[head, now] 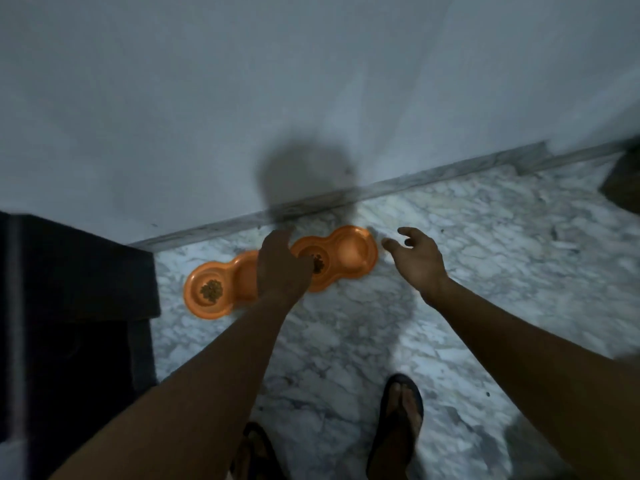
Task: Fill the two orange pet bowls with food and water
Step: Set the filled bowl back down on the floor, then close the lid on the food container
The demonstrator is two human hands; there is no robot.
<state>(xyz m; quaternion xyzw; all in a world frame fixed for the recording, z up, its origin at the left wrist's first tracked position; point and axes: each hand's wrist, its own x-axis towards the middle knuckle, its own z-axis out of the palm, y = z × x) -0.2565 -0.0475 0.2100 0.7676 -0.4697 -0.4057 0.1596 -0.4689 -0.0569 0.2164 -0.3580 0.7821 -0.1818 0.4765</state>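
Two orange double pet bowls lie on the marble floor by the wall. The left bowl [197,301] holds a small heap of brown kibble [211,290] in its left cup; its right cup is partly hidden. The right bowl [367,259] has kibble [318,263] in its left cup, and its right cup [349,252] shows no kibble. My left hand [282,268] hovers over the gap between the two bowls, fingers curled downward, and what it holds, if anything, is hidden. My right hand [415,258] is just right of the right bowl, fingers spread, holding nothing.
A dark box-like piece of furniture [76,306] stands at the left, close to the left bowl. The white wall and a grey skirting [433,176] run behind the bowls. My feet in black sandals [398,424] stand below. A dark object [623,181] sits at the far right.
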